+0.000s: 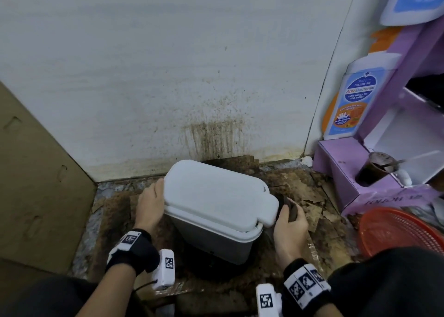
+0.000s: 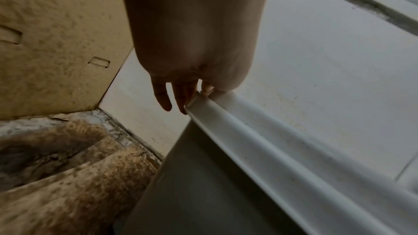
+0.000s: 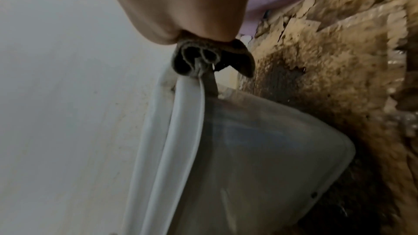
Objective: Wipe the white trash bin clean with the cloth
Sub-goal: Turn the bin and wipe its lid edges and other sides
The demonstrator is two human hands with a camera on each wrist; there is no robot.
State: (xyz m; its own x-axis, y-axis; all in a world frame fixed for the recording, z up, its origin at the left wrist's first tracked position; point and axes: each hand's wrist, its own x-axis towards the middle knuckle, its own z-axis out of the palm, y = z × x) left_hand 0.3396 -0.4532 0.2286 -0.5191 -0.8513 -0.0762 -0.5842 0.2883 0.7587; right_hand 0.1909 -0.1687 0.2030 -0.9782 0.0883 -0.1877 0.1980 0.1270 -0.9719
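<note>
1. Here the white plastic lidded trash bin (image 1: 216,208) sits tilted on stained brown cardboard (image 1: 317,196) on the floor, near the spattered white wall (image 1: 168,64).
2. The left hand (image 1: 150,204) rests against the bin's left rim, fingers straight.
3. The right hand (image 1: 289,230), at the bin's right end, grips a bunched dark brown cloth (image 3: 203,58) pressed to the rim.

The white trash bin (image 1: 216,211), lid closed, sits tilted on the stained floor at the picture's centre, its lid's tab pointing toward 4 o'clock. The cloth (image 1: 292,210), dark brown and bunched, presses against the bin's rim at 3 o'clock.
</note>
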